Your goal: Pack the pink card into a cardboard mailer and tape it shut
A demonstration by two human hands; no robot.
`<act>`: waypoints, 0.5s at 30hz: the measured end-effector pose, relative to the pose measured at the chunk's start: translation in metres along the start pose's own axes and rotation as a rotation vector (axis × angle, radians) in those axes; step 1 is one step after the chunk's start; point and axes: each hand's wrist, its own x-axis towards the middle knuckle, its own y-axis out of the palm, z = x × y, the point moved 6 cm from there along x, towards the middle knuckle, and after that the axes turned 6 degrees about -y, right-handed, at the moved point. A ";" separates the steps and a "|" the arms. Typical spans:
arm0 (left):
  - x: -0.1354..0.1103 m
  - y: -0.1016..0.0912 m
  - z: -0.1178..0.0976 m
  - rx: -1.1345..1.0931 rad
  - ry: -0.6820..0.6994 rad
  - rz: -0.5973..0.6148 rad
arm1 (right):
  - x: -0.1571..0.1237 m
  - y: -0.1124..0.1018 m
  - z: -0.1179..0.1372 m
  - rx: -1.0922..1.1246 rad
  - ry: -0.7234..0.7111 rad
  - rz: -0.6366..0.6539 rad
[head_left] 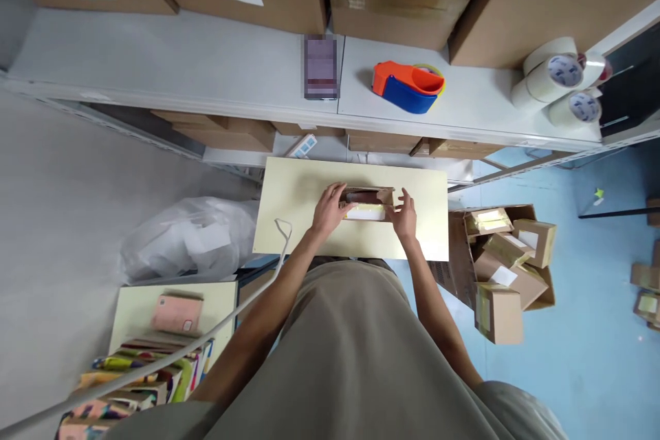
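A small brown cardboard box [367, 196] lies on a pale yellow tabletop [293, 185], its top flaps partly open on a dark inside, and a white label shows on its near side. My left hand [327, 208] grips the box's left end with curled fingers. At the box's right end my right hand [403, 216] presses against it, fingers bent around the corner. Both forearms reach forward from my body over the table's near edge.
A white shelf [206, 75] behind holds an orange-and-blue tape dispenser [408, 86], a phone [320, 67] and tape rolls [559, 79]. An open carton of small packed boxes [502, 268] sits on the floor at right. A plastic bag [188, 237] and a stack of books [149, 364] are at left.
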 end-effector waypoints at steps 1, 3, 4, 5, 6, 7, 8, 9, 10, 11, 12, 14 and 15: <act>-0.004 -0.001 0.002 0.005 0.013 0.006 | 0.000 0.001 0.001 0.000 -0.025 0.019; -0.014 0.000 0.007 0.013 0.020 0.024 | -0.002 0.004 0.001 -0.030 -0.066 0.069; -0.019 0.000 0.010 0.013 0.015 0.035 | -0.004 0.004 0.002 -0.054 -0.083 0.093; -0.024 0.001 0.012 0.009 0.005 0.042 | -0.005 0.004 0.002 -0.078 -0.100 0.112; -0.029 0.002 0.014 0.000 -0.008 0.044 | -0.007 0.004 0.003 -0.100 -0.117 0.128; -0.033 0.004 0.016 -0.014 -0.025 0.043 | -0.008 0.004 0.003 -0.118 -0.135 0.140; -0.035 0.006 0.017 -0.033 -0.044 0.041 | -0.010 0.004 0.004 -0.130 -0.153 0.149; -0.037 0.007 0.018 -0.053 -0.064 0.039 | -0.011 0.003 0.005 -0.134 -0.170 0.157; -0.038 0.009 0.019 -0.074 -0.086 0.039 | -0.011 0.003 0.005 -0.132 -0.182 0.162; -0.038 0.011 0.019 -0.094 -0.107 0.039 | -0.011 0.003 0.005 -0.124 -0.191 0.167; -0.037 0.013 0.020 -0.114 -0.126 0.038 | -0.011 0.003 0.004 -0.111 -0.196 0.171; -0.035 0.014 0.021 -0.155 -0.157 0.026 | -0.011 0.002 0.004 -0.076 -0.203 0.174; -0.033 0.014 0.022 -0.174 -0.168 0.016 | -0.011 0.002 0.004 -0.056 -0.204 0.174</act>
